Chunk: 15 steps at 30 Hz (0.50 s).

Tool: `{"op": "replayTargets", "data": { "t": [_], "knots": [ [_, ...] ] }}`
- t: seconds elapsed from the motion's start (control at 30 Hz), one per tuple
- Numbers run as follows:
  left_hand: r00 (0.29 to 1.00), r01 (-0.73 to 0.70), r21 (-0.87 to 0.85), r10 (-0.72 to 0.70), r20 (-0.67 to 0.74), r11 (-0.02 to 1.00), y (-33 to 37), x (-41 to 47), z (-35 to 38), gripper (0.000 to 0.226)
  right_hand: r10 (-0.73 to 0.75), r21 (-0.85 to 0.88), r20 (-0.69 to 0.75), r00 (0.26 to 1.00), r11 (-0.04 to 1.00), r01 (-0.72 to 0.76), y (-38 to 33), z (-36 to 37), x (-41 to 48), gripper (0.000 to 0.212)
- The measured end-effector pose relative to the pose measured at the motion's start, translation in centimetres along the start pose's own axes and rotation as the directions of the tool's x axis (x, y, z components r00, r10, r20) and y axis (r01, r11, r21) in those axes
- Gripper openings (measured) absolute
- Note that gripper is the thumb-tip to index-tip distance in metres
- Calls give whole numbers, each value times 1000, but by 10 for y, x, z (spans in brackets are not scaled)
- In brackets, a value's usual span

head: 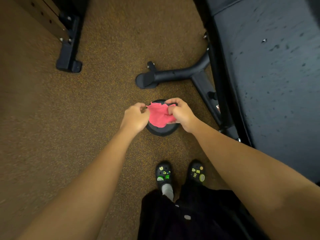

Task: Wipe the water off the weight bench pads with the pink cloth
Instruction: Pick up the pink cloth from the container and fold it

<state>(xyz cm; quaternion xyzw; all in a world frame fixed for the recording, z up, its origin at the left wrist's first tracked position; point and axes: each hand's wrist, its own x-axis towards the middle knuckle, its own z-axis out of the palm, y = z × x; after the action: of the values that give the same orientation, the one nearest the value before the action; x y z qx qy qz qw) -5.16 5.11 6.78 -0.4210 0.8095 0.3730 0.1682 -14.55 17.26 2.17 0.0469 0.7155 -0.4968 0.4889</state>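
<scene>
A small pink cloth (158, 116) hangs stretched between both hands in the middle of the view. My left hand (135, 118) pinches its left corner, and my right hand (181, 115) grips its right side in a bunch. The dark weight bench pad (270, 75) fills the right side, speckled with water drops. Both hands are left of the pad and do not touch it.
The bench's black leg and foot (166, 77) reach out over the brown speckled floor. A black round base (161, 131) sits below the cloth. Another machine's black foot (69, 54) stands at the upper left. My feet in black clogs (180, 174) stand near the bench.
</scene>
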Motion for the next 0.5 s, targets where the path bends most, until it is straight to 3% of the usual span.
{"op": "replayTargets", "data": {
  "t": [0.1, 0.23, 0.37, 0.5],
  "knots": [
    [994, 75, -44, -71, 77, 996, 24, -17, -7, 46, -43, 182, 98, 994, 983, 24, -30, -19, -34, 31],
    [951, 232, -256, -163, 263, 938, 59, -39, -19, 61, -99, 361, 159, 982, 932, 35, -57, -46, -79, 26],
    [914, 301, -529, -83, 396, 794, 98, -62, -33, 49, -144, 525, 203, 968, 851, 16, -77, -69, -119, 20],
    [873, 251, -644, 119, 473, 723, 138, -84, -46, 39, -265, 460, 267, 926, 880, 119, -86, -86, -149, 26]
  ]
}}
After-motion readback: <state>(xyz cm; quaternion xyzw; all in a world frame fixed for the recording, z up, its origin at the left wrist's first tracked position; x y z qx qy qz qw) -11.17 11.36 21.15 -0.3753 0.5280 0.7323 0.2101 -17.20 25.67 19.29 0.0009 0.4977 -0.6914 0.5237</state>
